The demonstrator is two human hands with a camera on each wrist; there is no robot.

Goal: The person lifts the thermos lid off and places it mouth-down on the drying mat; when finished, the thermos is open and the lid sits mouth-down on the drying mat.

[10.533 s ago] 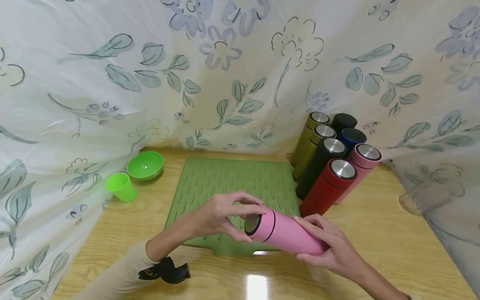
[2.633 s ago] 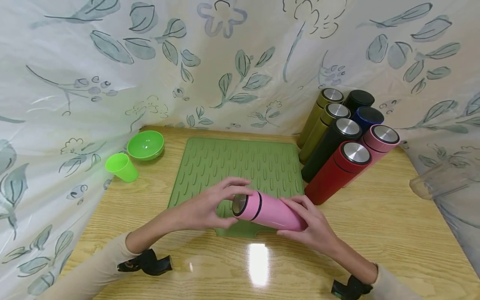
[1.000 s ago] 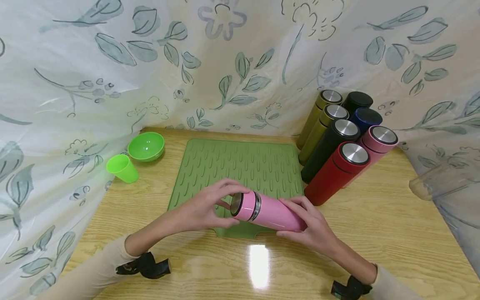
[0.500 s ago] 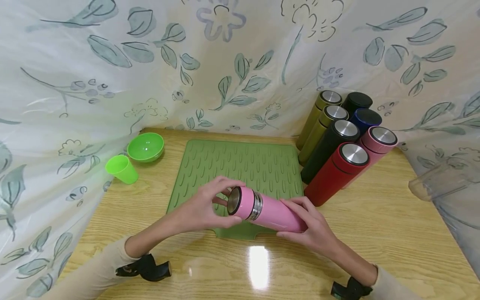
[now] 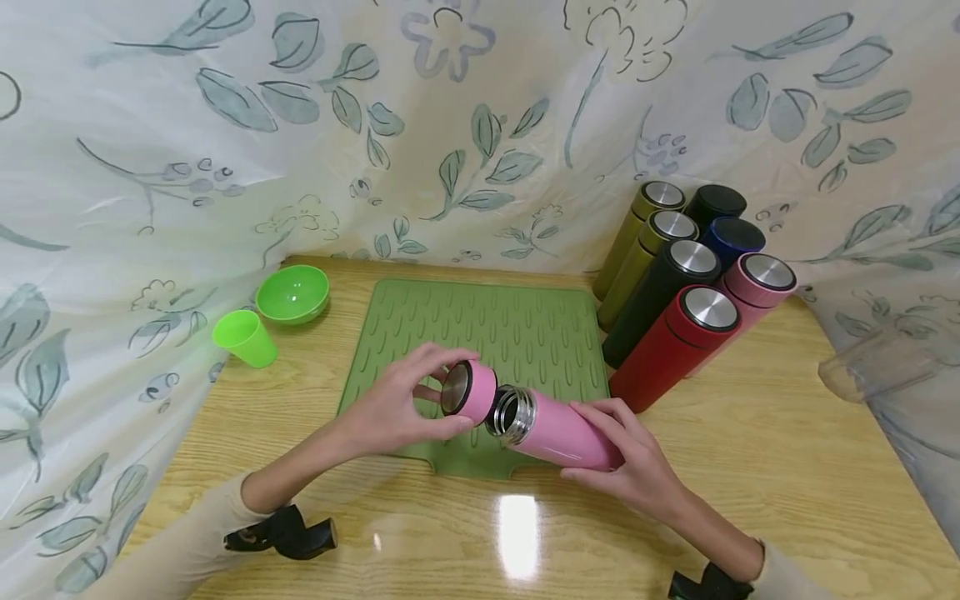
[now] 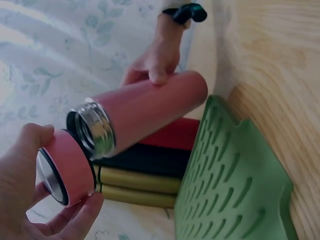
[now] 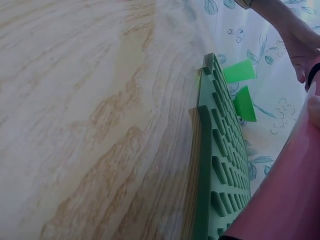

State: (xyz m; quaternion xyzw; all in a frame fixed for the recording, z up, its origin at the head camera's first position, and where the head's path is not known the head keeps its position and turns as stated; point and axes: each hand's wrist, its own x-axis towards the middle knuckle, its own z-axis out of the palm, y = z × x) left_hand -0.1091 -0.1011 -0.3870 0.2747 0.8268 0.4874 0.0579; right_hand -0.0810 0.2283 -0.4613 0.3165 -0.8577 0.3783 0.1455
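Note:
A pink thermos bottle (image 5: pixel 566 433) lies tilted in my right hand (image 5: pixel 633 454), which grips its lower end above the front of the green mat. Its threaded steel neck (image 5: pixel 519 414) is bare and faces left. My left hand (image 5: pixel 401 400) pinches the pink lid (image 5: pixel 480 392) between thumb and fingers, just off the mouth. In the left wrist view the lid (image 6: pixel 70 167) sits close beside the steel rim (image 6: pixel 95 131), its dark inner part near the opening. The right wrist view shows only part of the pink bottle body (image 7: pixel 285 185) at its right edge.
A green ridged mat (image 5: pixel 480 325) lies on the wooden table (image 5: pixel 420 533). At right stand several thermoses, among them a red one (image 5: pixel 667 358). A green bowl (image 5: pixel 292 296) and a green cup (image 5: pixel 246 337) are at left. A floral sheet (image 5: pixel 450 150) hangs behind.
The lid has come off the pink thermos: a steel band appeared, widened, and now the mouth shows. My left hand has moved left with the lid; my right hand stays on the bottle.

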